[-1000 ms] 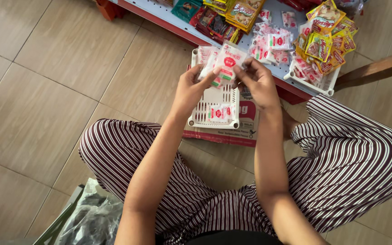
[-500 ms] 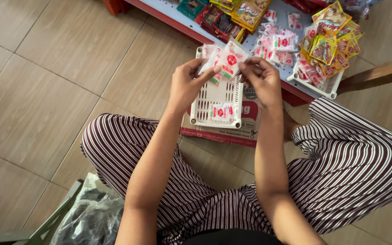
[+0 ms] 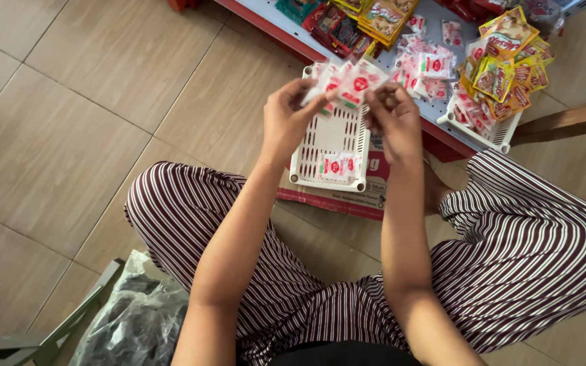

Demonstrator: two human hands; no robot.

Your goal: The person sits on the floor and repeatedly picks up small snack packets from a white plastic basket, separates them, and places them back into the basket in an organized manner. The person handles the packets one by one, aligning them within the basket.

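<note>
Both hands closed on one fanned bundle of small white sachets (image 3: 344, 83) with red marks: left hand (image 3: 287, 118) pinching the bundle's left end, right hand (image 3: 391, 122) gripping its right end with curled fingers.

Head view, looking straight down at a seated person in striped trousers (image 3: 530, 251) on a tiled floor (image 3: 55, 135). Bundle held up between the two hands, long axis running left to right, tilted slightly upward toward the right. Neither hand clearly nearer; each at one end. Directly below the bundle, a white slotted plastic basket (image 3: 330, 139), long side pointing away from the body, resting on a flat red and white cardboard box (image 3: 347, 196). A few matching sachets (image 3: 337, 165) lying at the basket's near end, well below the hands. Beyond, a low red-edged shelf (image 3: 266, 24) carrying a second white basket (image 3: 483, 132) filled with yellow, green and red-and-white packets. At lower left, a crumpled clear plastic bag (image 3: 137, 325) beside the left knee.
</note>
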